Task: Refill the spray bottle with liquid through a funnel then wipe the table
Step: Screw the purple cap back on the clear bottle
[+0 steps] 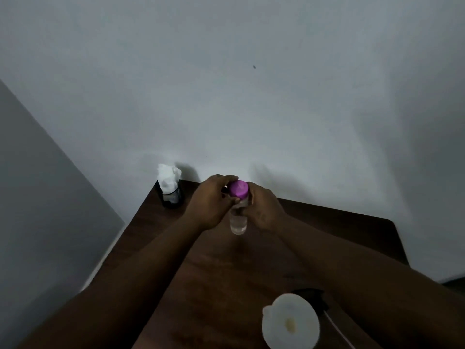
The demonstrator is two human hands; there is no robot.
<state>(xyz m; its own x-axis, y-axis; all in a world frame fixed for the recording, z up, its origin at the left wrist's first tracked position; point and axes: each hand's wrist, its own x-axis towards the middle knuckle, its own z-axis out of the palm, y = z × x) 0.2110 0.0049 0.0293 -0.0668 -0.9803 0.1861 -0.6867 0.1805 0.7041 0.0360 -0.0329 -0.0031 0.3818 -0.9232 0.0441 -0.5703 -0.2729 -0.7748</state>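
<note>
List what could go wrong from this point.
1. The clear bottle with liquid in it is gripped between both hands while the left hand works the purple cap; a slip may spill it on the wooden table.
2. The white funnel stands near the right forearm, which might knock it.

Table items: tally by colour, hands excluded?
White: 2, the funnel and the tissue wad
Black: 2, the holder under the tissues and the spray head lying beside the funnel
Purple: 1, the cap
Clear: 1, the bottle under that cap
Total: 6
</note>
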